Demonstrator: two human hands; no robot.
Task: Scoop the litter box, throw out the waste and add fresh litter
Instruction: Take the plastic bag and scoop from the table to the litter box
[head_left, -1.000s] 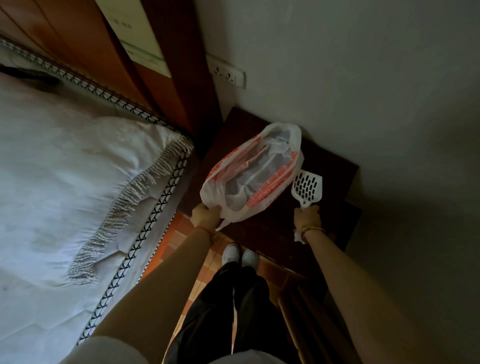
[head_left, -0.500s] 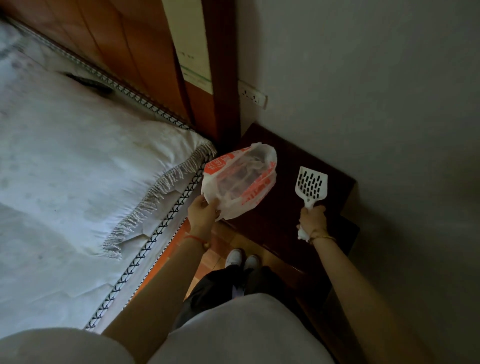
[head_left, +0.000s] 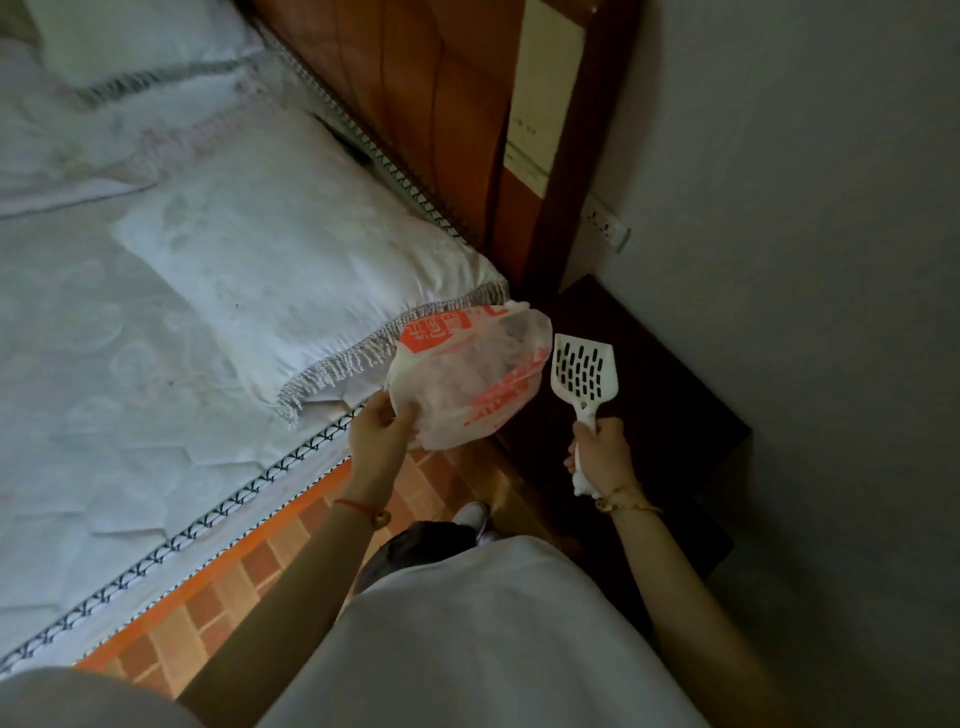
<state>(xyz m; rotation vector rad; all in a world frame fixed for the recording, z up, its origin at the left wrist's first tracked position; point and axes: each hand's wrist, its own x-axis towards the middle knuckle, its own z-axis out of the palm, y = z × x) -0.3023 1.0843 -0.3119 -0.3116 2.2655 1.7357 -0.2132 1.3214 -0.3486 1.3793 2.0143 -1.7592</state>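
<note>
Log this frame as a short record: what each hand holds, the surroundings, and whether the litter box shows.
left hand: grips the edge of a white plastic bag with orange print
right hand: grips the handle of a white slotted scoop, with its head pointing away from the person
behind the scoop: dark nightstand against the wall
bed: on the left, with a fringed pillow
floor: orange tiles
litter box: not in view

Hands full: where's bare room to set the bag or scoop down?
Dark wooden nightstand top, bare between the white slotted plastic scoop and the wall. White mattress beside the fringed pillow, also bare. Crowded: the narrow orange tiled floor strip by the feet.
</note>
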